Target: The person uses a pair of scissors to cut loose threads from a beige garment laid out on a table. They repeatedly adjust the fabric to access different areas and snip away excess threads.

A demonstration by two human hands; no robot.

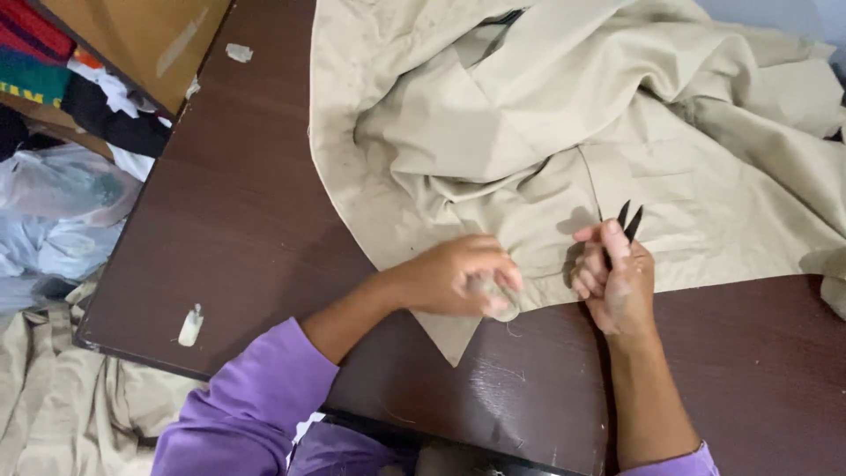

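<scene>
A large beige garment (564,123) lies crumpled over the dark brown table (238,211). My left hand (463,275) rests on the garment's lower edge, its fingers pinching a fold of the cloth; the hand is blurred. My right hand (614,280) sits just to the right, closed around small black thread snips (629,220) whose two pointed blades stick up past my fingers over the fabric. Both arms wear purple sleeves.
Pieces of pale tape (190,326) stick to the table at left and top left. Beyond the table's left edge lie stacked coloured clothes (53,62), a plastic bag (62,211) and more beige cloth (62,397) on the floor.
</scene>
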